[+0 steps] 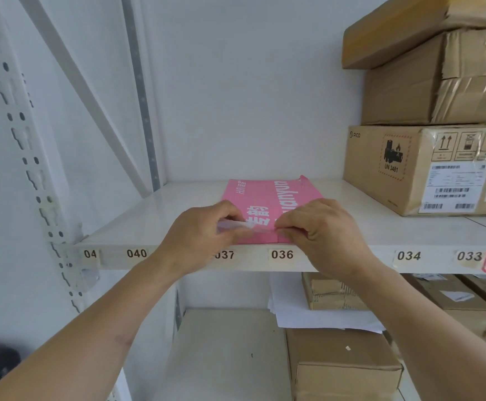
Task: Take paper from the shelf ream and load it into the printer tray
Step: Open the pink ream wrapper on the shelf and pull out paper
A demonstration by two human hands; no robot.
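Pinching the pink ream's (268, 208) near edge, left hand (198, 230) and right hand (325, 227) grip its wrapper.

Single head view, close, facing forward at shelf (351, 256) front; lower shelf level partly seen, edges blurred.

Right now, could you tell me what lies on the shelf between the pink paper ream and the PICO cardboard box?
Nothing: the head view shows bare white shelf between the pink paper ream and PICO cardboard box.
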